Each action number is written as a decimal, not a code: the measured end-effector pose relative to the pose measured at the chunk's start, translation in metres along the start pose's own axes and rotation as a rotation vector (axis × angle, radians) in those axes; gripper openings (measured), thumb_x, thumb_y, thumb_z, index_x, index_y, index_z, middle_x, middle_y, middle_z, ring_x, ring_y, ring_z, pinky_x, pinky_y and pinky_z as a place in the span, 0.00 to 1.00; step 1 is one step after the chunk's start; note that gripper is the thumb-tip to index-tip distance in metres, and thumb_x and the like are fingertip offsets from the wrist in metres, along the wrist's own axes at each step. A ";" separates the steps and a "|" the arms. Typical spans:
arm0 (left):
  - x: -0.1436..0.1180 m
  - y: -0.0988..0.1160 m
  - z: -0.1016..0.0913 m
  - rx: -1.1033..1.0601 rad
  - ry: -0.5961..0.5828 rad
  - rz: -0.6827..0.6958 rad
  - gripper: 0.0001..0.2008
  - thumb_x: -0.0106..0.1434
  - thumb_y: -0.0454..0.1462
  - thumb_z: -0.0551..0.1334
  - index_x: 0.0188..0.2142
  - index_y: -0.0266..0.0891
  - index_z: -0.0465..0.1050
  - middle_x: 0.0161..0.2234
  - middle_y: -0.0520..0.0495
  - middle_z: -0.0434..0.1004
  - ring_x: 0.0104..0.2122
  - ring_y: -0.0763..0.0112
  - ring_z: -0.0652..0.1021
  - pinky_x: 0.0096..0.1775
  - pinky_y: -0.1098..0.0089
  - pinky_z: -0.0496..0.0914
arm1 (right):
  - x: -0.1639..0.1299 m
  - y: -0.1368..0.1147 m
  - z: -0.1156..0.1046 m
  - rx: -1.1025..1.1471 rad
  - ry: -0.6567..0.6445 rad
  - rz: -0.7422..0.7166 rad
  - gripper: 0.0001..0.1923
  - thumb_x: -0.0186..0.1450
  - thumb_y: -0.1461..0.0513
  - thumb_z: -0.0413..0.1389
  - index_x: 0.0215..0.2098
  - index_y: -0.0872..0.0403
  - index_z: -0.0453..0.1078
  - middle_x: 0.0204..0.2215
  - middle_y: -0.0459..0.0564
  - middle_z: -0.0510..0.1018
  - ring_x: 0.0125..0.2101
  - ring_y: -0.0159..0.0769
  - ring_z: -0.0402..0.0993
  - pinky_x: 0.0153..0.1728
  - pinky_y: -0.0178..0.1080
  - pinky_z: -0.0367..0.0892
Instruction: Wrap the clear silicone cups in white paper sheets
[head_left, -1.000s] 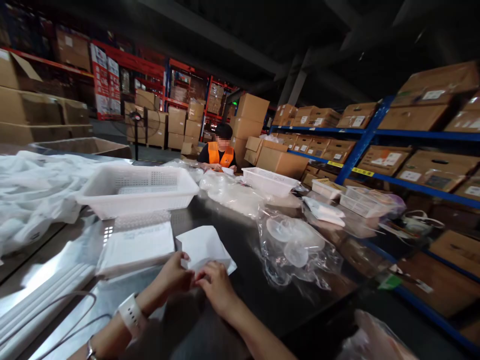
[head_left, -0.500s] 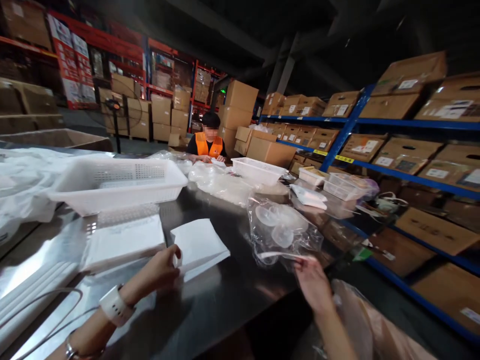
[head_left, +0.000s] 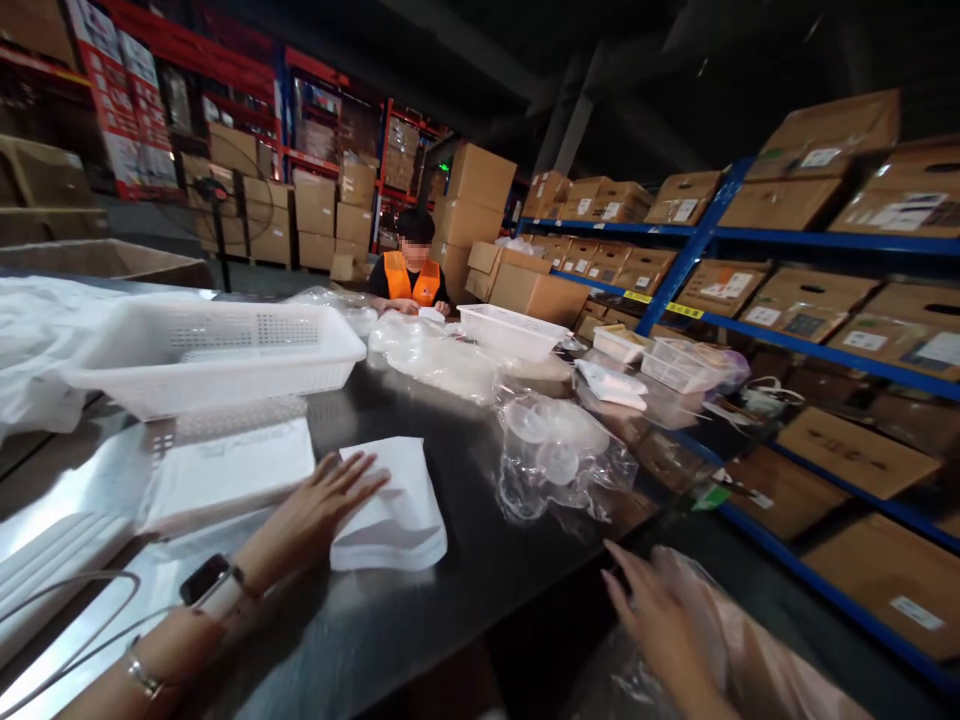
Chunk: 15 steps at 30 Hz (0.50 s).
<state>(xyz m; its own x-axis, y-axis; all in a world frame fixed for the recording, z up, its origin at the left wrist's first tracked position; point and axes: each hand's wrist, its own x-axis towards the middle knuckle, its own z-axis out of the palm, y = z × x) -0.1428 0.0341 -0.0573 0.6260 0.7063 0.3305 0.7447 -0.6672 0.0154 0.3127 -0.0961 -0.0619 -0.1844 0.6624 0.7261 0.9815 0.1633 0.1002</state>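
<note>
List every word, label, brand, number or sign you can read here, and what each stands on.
None can be read for certain.
Red-and-white banner: large characters, too blurred.
Yellow shelf tag: characters too small.
White box label: print too small.
Brown box: dark marks, blurred.
Orange vest: mark too small.
White paper packet: no print visible.

Two white baskets stand on the worktop: one left basket, one far basket. One white pouch lies right of one white stack. Two hands, left hand and right hand, one watch, one bracelet and one far orange-vested person show.
</note>
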 end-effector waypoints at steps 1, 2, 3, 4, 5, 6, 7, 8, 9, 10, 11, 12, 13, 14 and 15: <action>0.002 0.003 0.005 -0.037 -0.033 0.065 0.39 0.54 0.21 0.50 0.64 0.49 0.55 0.66 0.44 0.52 0.65 0.56 0.55 0.62 0.46 0.48 | 0.018 -0.016 0.014 0.038 -0.056 -0.159 0.16 0.69 0.58 0.52 0.53 0.50 0.67 0.47 0.53 0.76 0.48 0.40 0.72 0.48 0.45 0.69; 0.003 0.006 0.008 -0.072 -0.068 0.102 0.39 0.55 0.22 0.50 0.64 0.51 0.55 0.66 0.45 0.52 0.65 0.56 0.55 0.63 0.46 0.48 | 0.039 -0.035 0.029 0.087 -0.120 -0.336 0.17 0.68 0.60 0.51 0.55 0.49 0.66 0.50 0.54 0.75 0.52 0.42 0.70 0.51 0.46 0.67; 0.004 0.008 0.009 -0.099 -0.101 0.116 0.38 0.56 0.22 0.51 0.63 0.52 0.55 0.66 0.45 0.52 0.65 0.55 0.56 0.62 0.45 0.48 | 0.061 -0.055 0.045 0.144 -0.184 -0.509 0.19 0.68 0.63 0.51 0.57 0.48 0.65 0.54 0.55 0.73 0.56 0.43 0.66 0.55 0.49 0.64; 0.005 0.010 0.009 -0.117 -0.133 0.118 0.38 0.56 0.23 0.52 0.63 0.53 0.56 0.66 0.45 0.53 0.65 0.54 0.56 0.62 0.44 0.48 | 0.084 -0.077 0.061 0.201 -0.245 -0.656 0.22 0.66 0.64 0.52 0.58 0.48 0.64 0.58 0.56 0.69 0.60 0.46 0.60 0.57 0.53 0.59; 0.005 0.011 0.009 -0.130 -0.160 0.121 0.36 0.57 0.23 0.53 0.63 0.54 0.57 0.66 0.44 0.54 0.64 0.54 0.57 0.62 0.44 0.48 | 0.106 -0.097 0.076 0.252 -0.301 -0.764 0.24 0.65 0.65 0.53 0.59 0.47 0.62 0.60 0.55 0.65 0.63 0.48 0.54 0.59 0.57 0.55; 0.005 0.011 0.008 -0.142 -0.180 0.126 0.35 0.58 0.24 0.53 0.62 0.54 0.58 0.65 0.43 0.54 0.64 0.53 0.57 0.62 0.43 0.49 | 0.125 -0.115 0.090 0.316 -0.341 -0.851 0.26 0.64 0.65 0.55 0.60 0.46 0.62 0.61 0.56 0.64 0.64 0.50 0.50 0.59 0.61 0.52; 0.005 0.011 0.007 -0.151 -0.191 0.129 0.33 0.59 0.25 0.54 0.61 0.54 0.60 0.65 0.43 0.55 0.64 0.52 0.58 0.62 0.43 0.49 | 0.140 -0.129 0.103 0.356 -0.386 -0.924 0.29 0.63 0.65 0.56 0.61 0.47 0.60 0.62 0.57 0.62 0.65 0.51 0.48 0.59 0.63 0.49; 0.005 0.010 0.007 -0.160 -0.194 0.131 0.32 0.60 0.26 0.54 0.60 0.54 0.62 0.65 0.42 0.55 0.64 0.52 0.58 0.61 0.43 0.50 | 0.152 -0.140 0.114 0.390 -0.411 -0.987 0.30 0.62 0.64 0.56 0.62 0.48 0.59 0.62 0.59 0.62 0.64 0.52 0.49 0.59 0.65 0.48; 0.004 0.010 0.006 -0.168 -0.196 0.136 0.31 0.60 0.26 0.54 0.59 0.55 0.63 0.65 0.43 0.56 0.63 0.52 0.59 0.61 0.43 0.51 | 0.160 -0.147 0.123 0.412 -0.421 -1.041 0.29 0.63 0.63 0.56 0.62 0.51 0.59 0.61 0.61 0.63 0.63 0.52 0.52 0.59 0.66 0.47; 0.004 0.009 0.007 -0.177 -0.196 0.138 0.30 0.60 0.26 0.54 0.58 0.55 0.65 0.64 0.43 0.57 0.63 0.52 0.59 0.61 0.43 0.51 | 0.165 -0.150 0.131 0.422 -0.417 -1.084 0.28 0.64 0.63 0.54 0.62 0.54 0.59 0.59 0.63 0.66 0.62 0.52 0.55 0.59 0.65 0.47; 0.003 0.009 0.008 -0.188 -0.196 0.139 0.31 0.59 0.26 0.54 0.57 0.56 0.66 0.64 0.43 0.57 0.63 0.52 0.59 0.61 0.43 0.50 | 0.166 -0.150 0.137 0.426 -0.404 -1.113 0.26 0.65 0.63 0.53 0.61 0.56 0.60 0.57 0.65 0.68 0.61 0.52 0.58 0.59 0.65 0.47; 0.003 0.008 0.008 -0.202 -0.201 0.143 0.31 0.58 0.25 0.55 0.57 0.56 0.67 0.64 0.43 0.58 0.63 0.52 0.59 0.62 0.43 0.50 | 0.165 -0.148 0.143 0.428 -0.389 -1.127 0.23 0.67 0.63 0.50 0.60 0.57 0.61 0.56 0.66 0.69 0.59 0.51 0.61 0.59 0.64 0.48; 0.003 0.008 0.009 -0.219 -0.203 0.147 0.32 0.56 0.25 0.55 0.57 0.56 0.67 0.64 0.43 0.58 0.63 0.52 0.60 0.62 0.43 0.49 | 0.162 -0.145 0.149 0.432 -0.381 -1.125 0.22 0.68 0.63 0.49 0.60 0.57 0.62 0.56 0.66 0.70 0.59 0.50 0.62 0.59 0.62 0.49; 0.004 0.008 0.009 -0.238 -0.204 0.151 0.33 0.55 0.24 0.55 0.57 0.56 0.66 0.64 0.44 0.58 0.63 0.52 0.60 0.62 0.43 0.48 | 0.159 -0.140 0.154 0.437 -0.385 -1.106 0.21 0.69 0.62 0.48 0.59 0.56 0.63 0.56 0.65 0.69 0.59 0.48 0.61 0.60 0.60 0.50; 0.005 0.008 0.008 -0.258 -0.203 0.148 0.34 0.54 0.24 0.55 0.57 0.55 0.66 0.64 0.44 0.58 0.63 0.52 0.60 0.62 0.43 0.47 | 0.156 -0.136 0.158 0.445 -0.401 -1.082 0.21 0.69 0.61 0.49 0.59 0.55 0.63 0.57 0.64 0.69 0.60 0.47 0.60 0.60 0.59 0.50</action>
<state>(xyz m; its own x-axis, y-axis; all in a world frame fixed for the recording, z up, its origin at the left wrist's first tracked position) -0.1315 0.0346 -0.0633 0.7753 0.6127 0.1532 0.5756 -0.7853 0.2279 0.1420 0.1004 -0.0696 -0.9696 0.1964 0.1461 0.2257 0.9484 0.2226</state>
